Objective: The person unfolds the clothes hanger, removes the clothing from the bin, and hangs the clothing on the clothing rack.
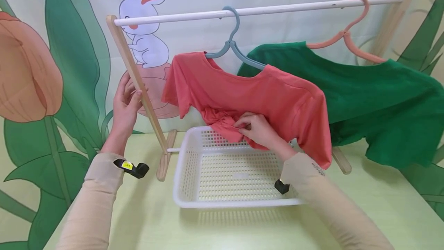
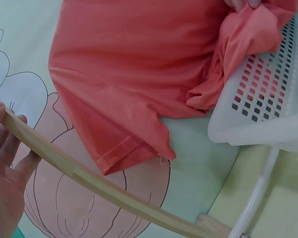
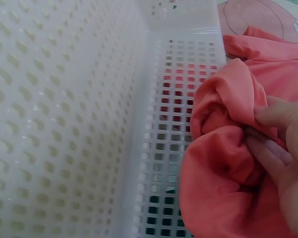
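A coral-red T-shirt (image 1: 249, 92) hangs from a blue-grey hanger (image 1: 232, 45) on the rack's white rail. My right hand (image 1: 258, 128) pinches the bunched lower part of this shirt at the back rim of a white basket (image 1: 194, 204). In the right wrist view, thumb and fingers (image 3: 275, 111) grip a fold of the cloth. At the left end, my left hand (image 1: 126, 105) holds the rack's wooden upright (image 1: 137, 76). The left wrist view shows fingers (image 2: 10, 144) behind that wooden post and the thumb on its near side.
A green T-shirt (image 1: 360, 92) hangs on a pink hanger (image 1: 357, 41) at the right. The white rail (image 1: 288, 9) runs across the top. The rack's wooden feet (image 1: 163, 167) stand on the pale green table (image 1: 149, 219). Behind hangs a printed backdrop with a rabbit (image 1: 145, 30).
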### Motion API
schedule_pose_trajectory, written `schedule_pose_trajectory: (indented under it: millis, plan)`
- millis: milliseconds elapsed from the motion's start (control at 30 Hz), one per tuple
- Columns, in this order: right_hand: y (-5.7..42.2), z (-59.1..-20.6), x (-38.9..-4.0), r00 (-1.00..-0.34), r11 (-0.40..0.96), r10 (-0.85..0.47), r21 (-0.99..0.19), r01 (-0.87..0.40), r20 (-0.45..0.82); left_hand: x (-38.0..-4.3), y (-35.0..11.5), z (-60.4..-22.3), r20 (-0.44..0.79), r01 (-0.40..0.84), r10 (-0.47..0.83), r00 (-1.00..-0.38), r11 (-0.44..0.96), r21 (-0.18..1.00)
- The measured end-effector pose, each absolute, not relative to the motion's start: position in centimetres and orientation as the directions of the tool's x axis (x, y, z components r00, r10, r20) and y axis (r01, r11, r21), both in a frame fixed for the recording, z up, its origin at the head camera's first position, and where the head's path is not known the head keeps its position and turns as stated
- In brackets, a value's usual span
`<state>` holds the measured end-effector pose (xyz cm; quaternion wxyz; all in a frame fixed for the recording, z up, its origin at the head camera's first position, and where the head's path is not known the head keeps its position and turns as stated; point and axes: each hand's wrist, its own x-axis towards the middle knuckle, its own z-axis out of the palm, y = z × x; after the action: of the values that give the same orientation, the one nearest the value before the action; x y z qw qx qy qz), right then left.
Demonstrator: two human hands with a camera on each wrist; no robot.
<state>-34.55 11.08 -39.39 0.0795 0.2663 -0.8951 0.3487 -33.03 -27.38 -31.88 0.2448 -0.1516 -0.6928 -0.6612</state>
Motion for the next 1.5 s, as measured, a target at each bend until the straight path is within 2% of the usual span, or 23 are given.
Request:
schedule_pose_trajectory:
  millis: [333,467,667,933,1200,1500]
  plan:
    - [11.4,-37.5,-36.7,-0.738,0.61,-0.414,-0.44,-0.659,0.533,-32.9,-27.6,-31.9,0.538,0.533,-0.126,-0.833,0.074,0.843]
    - [11.4,-37.3,-37.4,-0.756,0.63,-0.374,-0.451,-0.633,0.538,-32.9,-27.6,-31.9,0.537,0.528,-0.119,-0.835,0.099,0.843]
    - [11.4,-38.1,-37.1,-0.804,0.628,-0.377,-0.511,-0.587,0.46,-32.9,-27.7,-32.0,0.545,0.537,-0.117,-0.83,0.094,0.838]
    - [11.4,-39.4,-36.1,-0.842,0.697,-0.366,-0.483,-0.53,0.396,-32.6,-27.4,-31.8,0.548,0.542,-0.109,-0.83,0.082,0.837]
    - [11.9,-39.7,-35.7,-0.849,0.75,-0.362,-0.421,-0.51,0.385,-32.8,-27.6,-32.0,0.545,0.541,-0.106,-0.832,0.063,0.838]
    - [12.1,-39.2,-36.6,-0.834,0.678,-0.323,-0.505,-0.533,0.447,-32.9,-27.4,-31.9,0.546,0.543,-0.103,-0.831,0.063,0.838]
